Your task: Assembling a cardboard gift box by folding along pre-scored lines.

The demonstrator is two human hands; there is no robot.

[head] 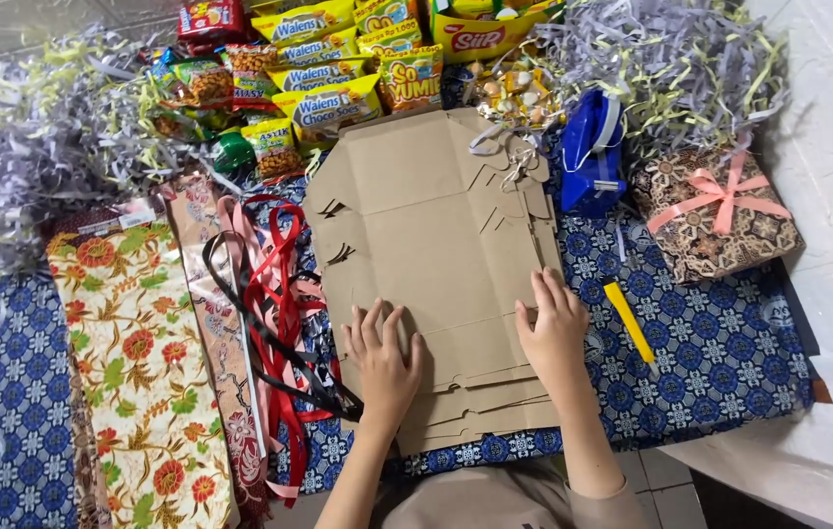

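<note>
The flat brown cardboard box blank (436,255), die-cut with slits and flaps, lies left of the blue tape dispenser (590,157), with the left hand (384,367) and right hand (554,328) apart, palms pressed on it.

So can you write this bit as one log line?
left hand: flat on brown die-cut cardboard box blank | right hand: pressing same blank | yellow utility knife: beside

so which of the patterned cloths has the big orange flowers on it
The cream cloth left of the ribbons; the blue cloth under the flat cardboard only has small repeating medallions.
</note>
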